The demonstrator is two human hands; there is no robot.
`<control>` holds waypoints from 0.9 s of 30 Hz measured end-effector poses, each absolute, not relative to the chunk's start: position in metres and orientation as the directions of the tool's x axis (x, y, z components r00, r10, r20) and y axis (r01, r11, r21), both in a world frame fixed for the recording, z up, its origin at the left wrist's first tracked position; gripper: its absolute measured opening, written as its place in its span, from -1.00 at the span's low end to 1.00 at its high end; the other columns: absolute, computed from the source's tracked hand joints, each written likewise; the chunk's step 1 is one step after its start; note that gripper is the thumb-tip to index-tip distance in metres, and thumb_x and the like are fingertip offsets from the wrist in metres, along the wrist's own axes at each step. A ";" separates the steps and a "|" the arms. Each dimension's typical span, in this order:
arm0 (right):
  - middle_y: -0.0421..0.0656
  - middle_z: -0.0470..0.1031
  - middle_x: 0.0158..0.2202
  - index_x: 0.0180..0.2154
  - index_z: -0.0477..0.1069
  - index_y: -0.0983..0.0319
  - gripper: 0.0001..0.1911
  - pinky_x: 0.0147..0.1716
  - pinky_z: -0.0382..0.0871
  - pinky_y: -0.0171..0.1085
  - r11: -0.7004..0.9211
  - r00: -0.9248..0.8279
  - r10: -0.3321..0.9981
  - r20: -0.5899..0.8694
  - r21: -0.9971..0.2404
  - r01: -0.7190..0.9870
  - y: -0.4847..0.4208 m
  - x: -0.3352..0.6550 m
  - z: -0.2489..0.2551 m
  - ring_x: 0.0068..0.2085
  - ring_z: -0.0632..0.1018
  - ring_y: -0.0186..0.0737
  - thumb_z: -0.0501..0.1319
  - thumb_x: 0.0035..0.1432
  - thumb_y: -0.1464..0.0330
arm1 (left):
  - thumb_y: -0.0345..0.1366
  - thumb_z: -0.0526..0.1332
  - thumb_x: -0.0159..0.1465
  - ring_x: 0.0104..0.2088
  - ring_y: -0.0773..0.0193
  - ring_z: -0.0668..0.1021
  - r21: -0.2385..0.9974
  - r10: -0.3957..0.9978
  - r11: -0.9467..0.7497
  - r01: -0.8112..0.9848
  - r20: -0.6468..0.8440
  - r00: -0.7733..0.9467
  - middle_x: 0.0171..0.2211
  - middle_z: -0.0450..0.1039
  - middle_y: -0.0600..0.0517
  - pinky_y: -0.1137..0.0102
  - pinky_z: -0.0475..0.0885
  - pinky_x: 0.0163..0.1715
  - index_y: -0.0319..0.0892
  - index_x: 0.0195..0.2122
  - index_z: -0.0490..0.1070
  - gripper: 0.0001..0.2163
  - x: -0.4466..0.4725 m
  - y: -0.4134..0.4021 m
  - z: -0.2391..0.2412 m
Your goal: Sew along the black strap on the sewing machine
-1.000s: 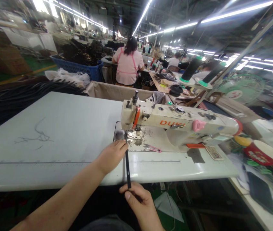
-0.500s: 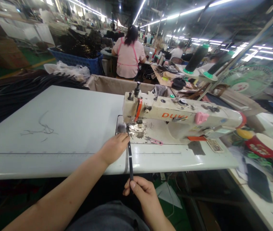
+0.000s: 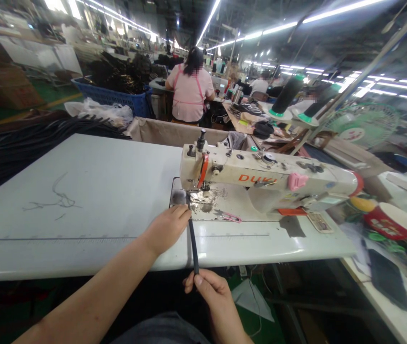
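A narrow black strap [image 3: 193, 243] runs from under the presser foot of a white sewing machine [image 3: 221, 167] down past the table's front edge. Close in front of the foot, my left hand [image 3: 167, 229] holds the strap, fingers pressed together; its thumb is hidden. My right hand [image 3: 214, 294] pinches the strap between thumb and fingers just below the edge. The length between my hands is taut and slightly bowed. Pink-handled thread snips [image 3: 229, 216] lie on the machine bed to the right of the strap.
Loose threads [image 3: 62, 200] lie on the white table [image 3: 110, 172]. Many black straps [image 3: 46, 138] are heaped at its left. At right are a red paper cup [image 3: 386, 222] and a dark phone [image 3: 388, 277]. A person in pink [image 3: 191, 91] sits ahead, facing away.
A white mark on the strap between my hands is no longer visible there. Both hands keep nearly the same places on the strap. The whole view has shifted slightly.
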State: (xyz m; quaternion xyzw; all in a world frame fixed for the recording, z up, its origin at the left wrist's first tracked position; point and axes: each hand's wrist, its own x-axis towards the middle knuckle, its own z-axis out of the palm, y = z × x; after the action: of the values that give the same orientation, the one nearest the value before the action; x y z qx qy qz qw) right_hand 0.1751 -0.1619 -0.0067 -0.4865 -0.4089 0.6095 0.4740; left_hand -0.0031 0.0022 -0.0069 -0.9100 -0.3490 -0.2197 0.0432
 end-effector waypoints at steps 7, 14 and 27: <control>-0.10 0.67 -0.30 -0.11 0.68 0.17 -0.58 -0.01 0.39 -0.13 -0.255 -0.044 0.967 -0.252 -0.941 -0.222 -0.159 0.173 -0.022 -0.19 0.58 -0.05 0.39 0.22 -0.01 | -0.45 0.09 0.46 0.18 0.01 0.53 0.044 0.608 -0.752 0.658 0.430 0.667 0.07 0.50 -0.18 0.13 0.49 0.23 -0.26 0.03 0.43 -0.80 0.000 0.002 -0.008; -0.08 0.69 -0.29 -0.23 0.70 0.19 -0.54 0.00 0.39 -0.13 -0.262 -0.117 0.962 -0.247 -0.955 -0.137 -0.153 0.177 -0.022 -0.17 0.59 -0.03 0.37 0.21 -0.07 | -0.41 0.08 0.47 0.21 -0.02 0.50 0.125 0.662 -0.717 0.686 0.428 0.615 0.18 0.42 -0.24 0.06 0.47 0.26 -0.27 0.10 0.37 -0.77 0.003 0.005 -0.003; -0.08 0.67 -0.26 -0.25 0.66 0.23 -0.59 -0.14 0.42 -0.21 -0.188 -0.218 0.936 -0.276 -0.917 0.352 -0.168 0.171 -0.028 -0.18 0.61 -0.03 0.20 0.39 0.06 | -0.44 0.10 0.44 0.11 0.01 0.57 0.165 0.654 -0.722 0.672 0.481 0.584 0.11 0.48 -0.22 0.13 0.55 0.16 -0.24 0.02 0.46 -0.79 0.003 0.009 -0.004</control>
State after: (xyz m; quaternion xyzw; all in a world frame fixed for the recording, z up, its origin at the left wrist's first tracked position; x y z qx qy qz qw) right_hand 0.1711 -0.1684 -0.0276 -0.5609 -0.5742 0.5287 0.2759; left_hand 0.0026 0.0089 -0.0035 -0.8899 -0.3725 -0.2628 0.0173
